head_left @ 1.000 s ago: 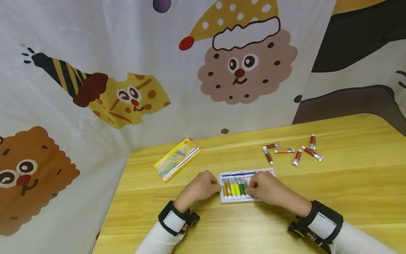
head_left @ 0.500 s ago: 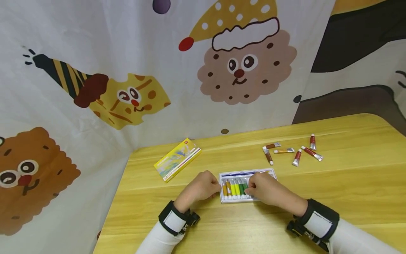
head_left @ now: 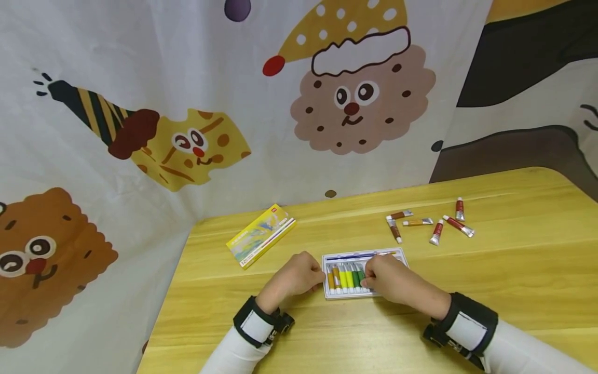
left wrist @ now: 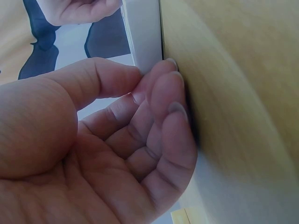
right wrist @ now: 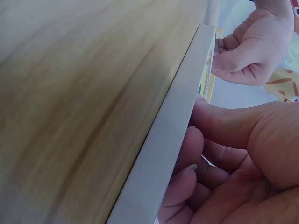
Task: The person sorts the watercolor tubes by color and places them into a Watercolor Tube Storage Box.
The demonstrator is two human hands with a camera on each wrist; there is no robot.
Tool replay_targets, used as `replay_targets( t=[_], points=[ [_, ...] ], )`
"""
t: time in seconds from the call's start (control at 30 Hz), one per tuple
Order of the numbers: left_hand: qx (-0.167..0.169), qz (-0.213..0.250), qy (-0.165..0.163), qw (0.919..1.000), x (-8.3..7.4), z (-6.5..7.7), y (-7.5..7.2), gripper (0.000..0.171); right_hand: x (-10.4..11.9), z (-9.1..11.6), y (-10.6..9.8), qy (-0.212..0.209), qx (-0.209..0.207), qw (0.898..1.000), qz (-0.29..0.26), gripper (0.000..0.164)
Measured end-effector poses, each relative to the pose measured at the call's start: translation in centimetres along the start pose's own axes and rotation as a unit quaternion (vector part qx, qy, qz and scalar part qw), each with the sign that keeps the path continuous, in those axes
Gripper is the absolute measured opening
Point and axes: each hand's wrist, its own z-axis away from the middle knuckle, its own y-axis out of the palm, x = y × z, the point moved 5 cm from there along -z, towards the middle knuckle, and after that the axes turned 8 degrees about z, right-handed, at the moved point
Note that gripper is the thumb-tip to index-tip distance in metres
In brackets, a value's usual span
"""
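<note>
A white plastic tray (head_left: pixel 343 297) lies on the table, holding a row of paint tubes: ochre, yellow and green. Along its far side a thin blue-handled paintbrush (head_left: pixel 348 257) rests in a slot. My left hand (head_left: pixel 299 272) pinches the tray's left edge between thumb and curled fingers, seen close in the left wrist view. My right hand (head_left: pixel 392 278) reaches over the right half, its thumb and finger pinched at a green paint tube (head_left: pixel 362 272) and mostly hiding it. In the right wrist view, the tray's long wall (right wrist: pixel 163 126) runs beside those curled fingers.
A yellow paint box (head_left: pixel 261 235) lies at the back left. Several loose tubes lie at the back right, among them a red tube (head_left: pixel 436 232), an orange tube (head_left: pixel 418 222) and a brown tube (head_left: pixel 394 230). A cartoon-printed curtain (head_left: pixel 261 171) hangs behind the table.
My right wrist has shifted slightly left, while its fingers stay at the green tubes. The left hand and the tray have not visibly moved.
</note>
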Motion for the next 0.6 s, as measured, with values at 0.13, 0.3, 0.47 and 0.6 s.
replay_targets(
  t=[0.13,0.3,0.47,0.6],
  points=[
    [0.001,0.001,-0.001,1.0,0.02,-0.01,-0.04,0.03,0.16,0.01,-0.04,0.007,0.003,1.0,0.004,0.032],
    [0.002,0.001,-0.009,1.0,0.05,-0.01,-0.05,0.029,0.25,0.31,-0.14,0.013,0.003,1.0,0.017,0.031],
    [0.006,0.001,0.0,1.0,-0.01,-0.03,0.0,0.029,0.08,0.5,-0.21,0.021,0.002,0.999,0.029,0.031],
    [0.004,0.0,0.004,1.0,0.07,-0.08,0.0,0.03,0.04,0.44,-0.17,0.017,-0.001,0.999,0.028,0.031]
  ],
)
